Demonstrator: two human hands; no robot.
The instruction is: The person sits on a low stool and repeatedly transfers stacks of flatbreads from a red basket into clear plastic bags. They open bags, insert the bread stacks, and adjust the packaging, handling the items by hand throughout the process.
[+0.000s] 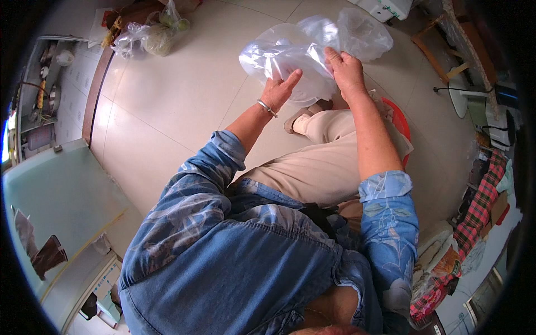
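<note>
A crumpled clear plastic bag (261,54) is stretched between my hands above the floor. My left hand (279,92), with a silver bangle at the wrist, holds its near side; the thumb shows and the fingers are hidden in the plastic. On the right, my right hand (346,72) pinches the bag between thumb and bent fingers. Beyond it, more clear plastic film (364,35) spreads out; whether it belongs to the same bag I cannot tell. Below the bag, a pale rounded rim (307,101) shows partly, close to my shoe (293,121).
A red plastic tub (400,121) stands beside my beige-trousered leg (310,167). Filled plastic bags (157,39) lie on the tiled floor at the far left. A wooden frame (435,50) and a red checked cloth (477,209) are at the right. A frosted glass panel (63,180) stands left.
</note>
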